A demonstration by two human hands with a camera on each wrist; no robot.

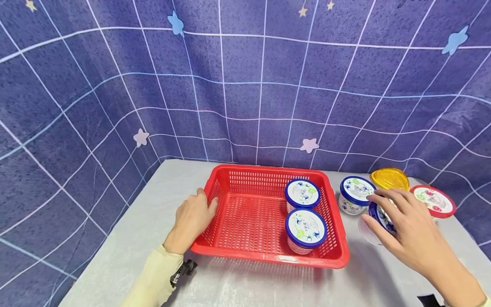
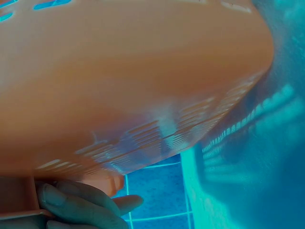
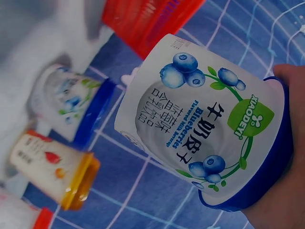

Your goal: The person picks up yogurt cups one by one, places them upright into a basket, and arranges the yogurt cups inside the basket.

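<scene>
A red plastic basket [image 1: 253, 257] with slotted walls stands on the table. At its left rim my left hand [image 1: 191, 219] grips the edge, thumb on the inner side; in the left wrist view, fingers [image 2: 76, 200] show by the basket's outer wall [image 2: 143, 62]. Inside, along the right wall, are two blue-lidded cups, a rear one [image 1: 302, 194] and a front one [image 1: 305, 229]. To the basket's right my right hand [image 1: 416, 232] holds a blueberry milk cup [image 3: 200, 129] around its blue lid. The cup looks slightly tilted, and the hand partly covers it in the head view.
Right of the basket stands another blue-lidded cup [image 1: 356, 190]. Behind the right hand are a yellow-lidded cup [image 1: 389, 179] and a red-lidded cup [image 1: 433, 200]. A blue curtain [image 1: 245, 102] with a grid pattern hangs behind the grey-white table [image 1: 126, 256].
</scene>
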